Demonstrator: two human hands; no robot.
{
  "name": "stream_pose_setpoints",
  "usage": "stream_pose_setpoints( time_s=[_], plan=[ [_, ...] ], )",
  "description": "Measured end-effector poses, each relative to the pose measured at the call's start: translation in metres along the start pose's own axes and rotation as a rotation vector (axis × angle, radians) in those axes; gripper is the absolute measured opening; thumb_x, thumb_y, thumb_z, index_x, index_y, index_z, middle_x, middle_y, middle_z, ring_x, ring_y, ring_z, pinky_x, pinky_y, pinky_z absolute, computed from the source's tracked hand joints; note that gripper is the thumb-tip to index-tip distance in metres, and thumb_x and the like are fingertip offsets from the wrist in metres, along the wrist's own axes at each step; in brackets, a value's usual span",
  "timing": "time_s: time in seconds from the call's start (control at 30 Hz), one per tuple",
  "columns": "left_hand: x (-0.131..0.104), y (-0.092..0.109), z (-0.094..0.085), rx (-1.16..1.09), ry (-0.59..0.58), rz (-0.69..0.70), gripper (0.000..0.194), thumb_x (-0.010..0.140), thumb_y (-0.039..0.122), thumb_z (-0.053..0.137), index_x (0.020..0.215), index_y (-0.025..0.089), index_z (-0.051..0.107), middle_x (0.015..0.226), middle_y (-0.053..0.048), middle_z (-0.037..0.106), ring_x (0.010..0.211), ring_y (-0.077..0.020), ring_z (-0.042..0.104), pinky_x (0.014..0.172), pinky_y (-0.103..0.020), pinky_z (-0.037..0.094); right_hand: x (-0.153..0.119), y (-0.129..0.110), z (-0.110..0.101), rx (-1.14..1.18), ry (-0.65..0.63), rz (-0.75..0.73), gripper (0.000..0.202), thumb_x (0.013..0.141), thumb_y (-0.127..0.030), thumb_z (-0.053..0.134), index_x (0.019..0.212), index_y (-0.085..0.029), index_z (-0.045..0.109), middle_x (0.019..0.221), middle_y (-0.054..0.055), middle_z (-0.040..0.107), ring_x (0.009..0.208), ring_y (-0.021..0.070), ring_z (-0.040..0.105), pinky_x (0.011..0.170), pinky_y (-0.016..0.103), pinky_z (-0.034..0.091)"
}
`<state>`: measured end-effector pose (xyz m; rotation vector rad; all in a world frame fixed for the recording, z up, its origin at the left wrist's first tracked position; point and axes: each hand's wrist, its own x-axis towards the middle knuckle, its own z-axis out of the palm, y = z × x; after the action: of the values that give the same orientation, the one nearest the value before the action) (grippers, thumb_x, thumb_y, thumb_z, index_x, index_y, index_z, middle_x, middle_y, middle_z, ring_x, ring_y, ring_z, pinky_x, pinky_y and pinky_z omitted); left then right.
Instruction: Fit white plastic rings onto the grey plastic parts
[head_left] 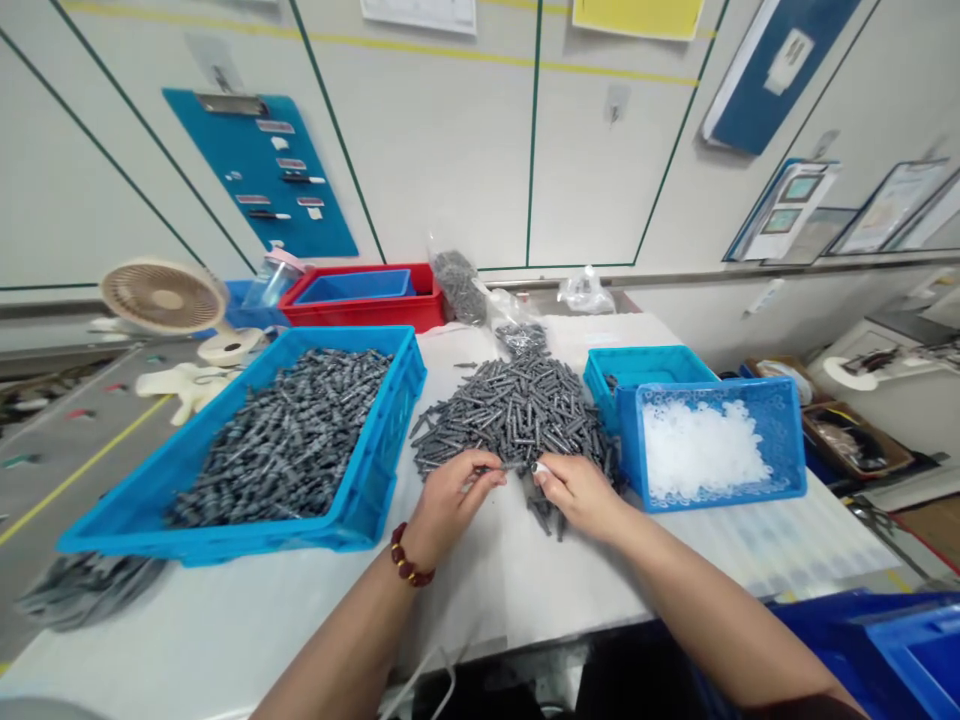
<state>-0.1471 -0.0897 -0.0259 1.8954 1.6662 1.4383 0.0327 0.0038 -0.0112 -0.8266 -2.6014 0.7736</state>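
Both hands meet at the front edge of a pile of dark grey, slender parts [517, 405] on the white table covering. My left hand [457, 500], with a beaded bracelet at its wrist, pinches one end of a small grey part. My right hand [581, 495] is closed just beside it, thumb and forefinger together; what it holds is too small to make out. Left of the pile, a large light-blue crate [367, 490] holds many grey parts. On the right, a tilted blue bin [720, 500] contains small whitish, translucent rings [701, 450].
A teal bin [649, 365] stands behind the ring bin. Plastic bags [517, 325] and a red bin [360, 315] lie along the back, with a beige fan [165, 297] at left. Grey gloves [90, 590] rest by the crate's near left corner.
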Motion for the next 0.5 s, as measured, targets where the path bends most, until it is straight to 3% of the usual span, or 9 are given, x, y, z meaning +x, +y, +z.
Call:
stream_pose_setpoints(
  time_s=[0.13, 0.5],
  plan=[
    [0.0012, 0.004, -0.0004, 0.153, -0.036, 0.202, 0.01, 0.088, 0.022, 0.051, 0.084, 0.018, 0.059, 0.083, -0.005, 0.069, 0.079, -0.0143, 0.064, 0.072, -0.025, 0.052, -0.0028, -0.0009, -0.0015, -0.018, -0.023, -0.007, 0.026, 0.087, -0.024, 0.04, 0.062, -0.019, 0.042, 0.057, -0.005, 0.043, 0.054, 0.0091, 0.04, 0.054, 0.02, 0.024],
    [-0.0048, 0.0012, 0.0031, 0.225, -0.129, 0.38, 0.012, 0.089, 0.016, 0.048, 0.094, 0.017, 0.058, 0.091, -0.004, 0.069, 0.085, -0.0123, 0.065, 0.077, -0.023, 0.053, -0.0073, -0.0071, -0.0012, -0.206, -0.115, -0.026, 0.02, 0.086, -0.026, 0.044, 0.074, -0.018, 0.058, 0.068, 0.0, 0.061, 0.062, 0.0121, 0.051, 0.056, 0.024, 0.023]
  ],
)
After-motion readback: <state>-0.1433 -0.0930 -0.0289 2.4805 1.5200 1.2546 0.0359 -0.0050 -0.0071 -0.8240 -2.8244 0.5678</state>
